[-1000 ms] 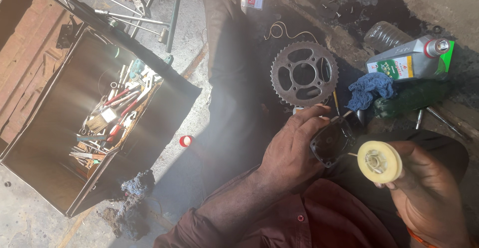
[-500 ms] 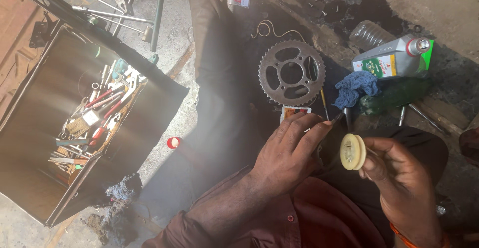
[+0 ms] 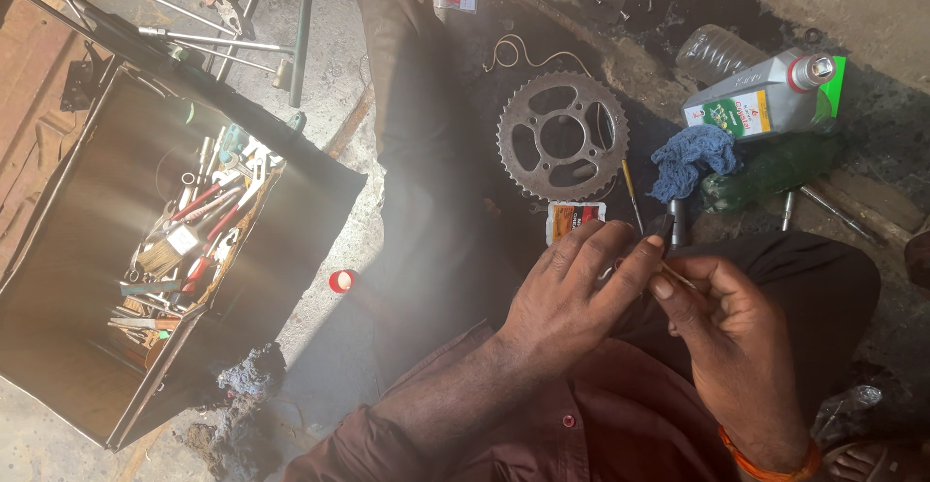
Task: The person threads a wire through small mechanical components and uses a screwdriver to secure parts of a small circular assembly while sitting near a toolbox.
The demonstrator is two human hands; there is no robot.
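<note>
My two hands meet over my lap at the lower right of the head view. The fingertips of my left hand (image 3: 573, 296) pinch a small dark part (image 3: 665, 223). Just to its right, my right hand (image 3: 734, 344), with an orange band at the wrist, is closed on a pale tape roll (image 3: 678, 276). Only the roll's thin edge shows between the fingers. The thumbs and forefingers of both hands touch around these two things.
A toothed metal sprocket (image 3: 563, 136) lies on the ground ahead, with a blue rag (image 3: 690, 157), a grey oil bottle (image 3: 765, 102) and a clear bottle (image 3: 715, 51) to its right. An open metal toolbox (image 3: 58, 279) full of tools stands at left. A red cap (image 3: 340, 281) lies beside it.
My right hand has turned the tape roll from face-up to edge-on and brought it against my left fingertips. The view has shifted slightly.
</note>
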